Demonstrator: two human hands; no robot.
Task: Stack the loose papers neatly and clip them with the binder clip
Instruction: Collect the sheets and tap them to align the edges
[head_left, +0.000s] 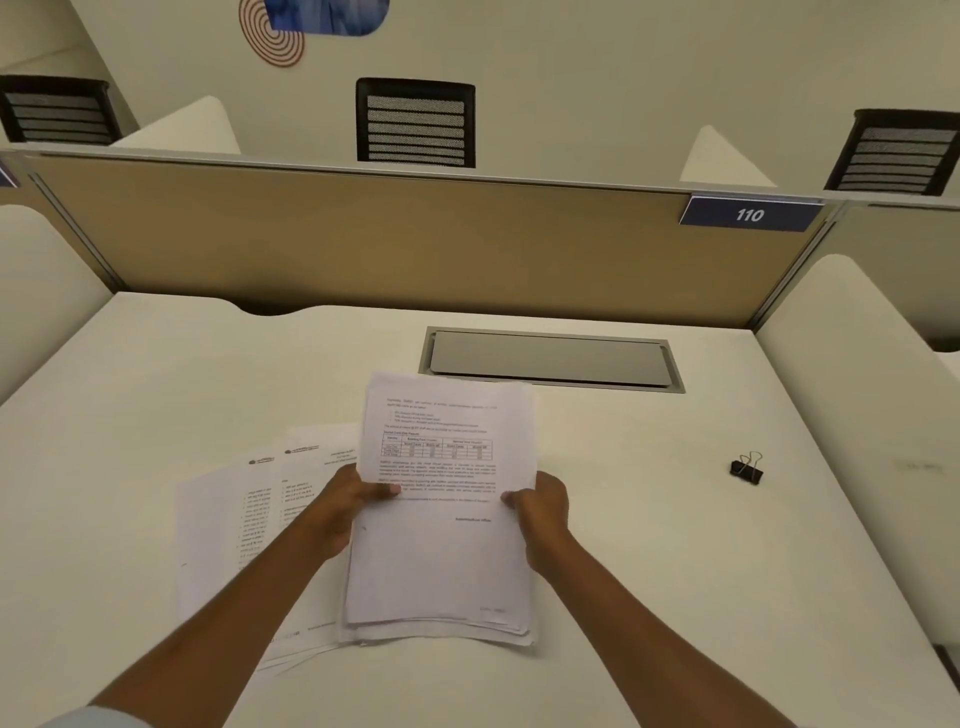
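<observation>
A stack of printed white papers (441, 545) stands tilted over the middle of the white desk (675, 571). Its bottom edges are uneven. My left hand (345, 506) grips the stack's left edge, thumb on the top sheet. My right hand (543, 512) grips the right edge the same way. Several loose sheets (234, 525) lie flat and fanned out on the desk to the left, partly under my left arm. A black binder clip (747, 468) with silver wire handles lies alone on the desk, far to the right of my right hand.
A grey cable hatch (550, 358) is set into the desk behind the papers. A tan partition (363, 239) with a blue "110" tag (750, 214) closes the back. White side dividers flank the desk, and black mesh chairs (415, 124) stand beyond.
</observation>
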